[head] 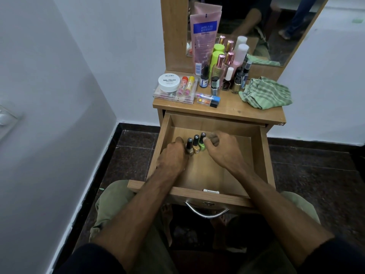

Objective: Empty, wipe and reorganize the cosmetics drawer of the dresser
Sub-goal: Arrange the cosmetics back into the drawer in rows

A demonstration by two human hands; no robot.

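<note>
The wooden drawer (pixel 258 155) is pulled out wide. Inside it, at the back left, three nail polish bottles stand in a row: a beige one (pixel 189 145), a gold one (pixel 196 143) and a green one (pixel 202 141). My left hand (pixel 173 155) curls round the beige bottle from the left. My right hand (pixel 221 149) has its thumb and fingers against the green bottle on the right. On the dresser top (pixel 237 112) stand several bottles (pixel 227 66), a pink tube (pixel 203 38) and a white nail polish remover jar (pixel 169 82).
A green striped cloth (pixel 265 92) lies crumpled on the dresser top at the right. A clear plastic box (pixel 174 92) with lip balms sits at the left. A mirror (pixel 276 26) rises behind. White wall at left, dark tiled floor below.
</note>
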